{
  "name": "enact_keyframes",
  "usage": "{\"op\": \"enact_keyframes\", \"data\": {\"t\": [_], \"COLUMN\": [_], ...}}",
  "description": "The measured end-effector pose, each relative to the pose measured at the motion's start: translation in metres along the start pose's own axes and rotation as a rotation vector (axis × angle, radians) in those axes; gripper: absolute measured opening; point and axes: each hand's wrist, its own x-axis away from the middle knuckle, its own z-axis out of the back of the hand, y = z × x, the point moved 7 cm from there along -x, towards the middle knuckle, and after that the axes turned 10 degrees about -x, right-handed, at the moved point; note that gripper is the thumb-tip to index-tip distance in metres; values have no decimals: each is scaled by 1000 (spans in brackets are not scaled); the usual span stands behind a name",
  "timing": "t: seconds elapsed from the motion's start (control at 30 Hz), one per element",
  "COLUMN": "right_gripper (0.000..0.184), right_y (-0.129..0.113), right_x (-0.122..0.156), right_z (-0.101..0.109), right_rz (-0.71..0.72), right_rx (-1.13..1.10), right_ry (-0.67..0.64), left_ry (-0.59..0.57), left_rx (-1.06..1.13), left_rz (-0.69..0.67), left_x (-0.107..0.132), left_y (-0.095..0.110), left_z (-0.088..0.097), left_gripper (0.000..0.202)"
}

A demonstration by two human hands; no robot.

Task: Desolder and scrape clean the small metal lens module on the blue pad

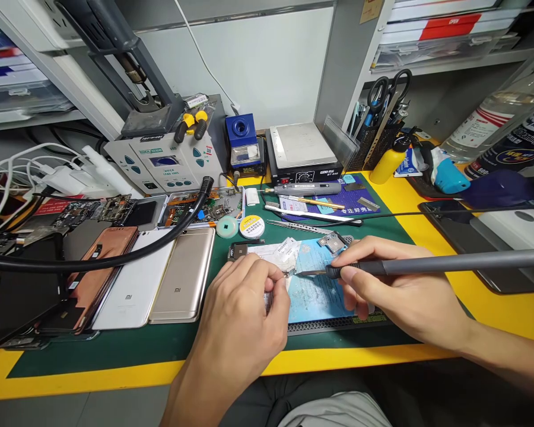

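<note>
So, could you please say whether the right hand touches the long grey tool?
Touching: the head view shows the right hand gripping the long grey tool.

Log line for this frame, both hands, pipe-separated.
left hand: fingertips at small part | right hand: gripping grey pointed tool, tip near part | beneath: blue sheet

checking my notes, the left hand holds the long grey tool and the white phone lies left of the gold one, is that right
Not quite: the right hand holds the long grey tool, as the head view shows. The white phone does lie left of the gold one.
</note>
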Motion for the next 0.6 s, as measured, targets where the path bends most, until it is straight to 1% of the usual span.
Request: {"op": "enact_keyframes", "data": {"t": [0.27,0.6], "right_gripper": [7,8], "right_y": [3,4], "right_x": [0,0], "right_z": [1,2], "right_rz": [31,25], "right_rx": [-11,-2], "right_ry": [-25,-6], "left_ry": [-1,1], "left_rx": [5,7], "left_rz": [4,5], "left_x": [0,0], "left_y": [-1,0], "left_z": [0,-1], "left_gripper": [17,17]}}
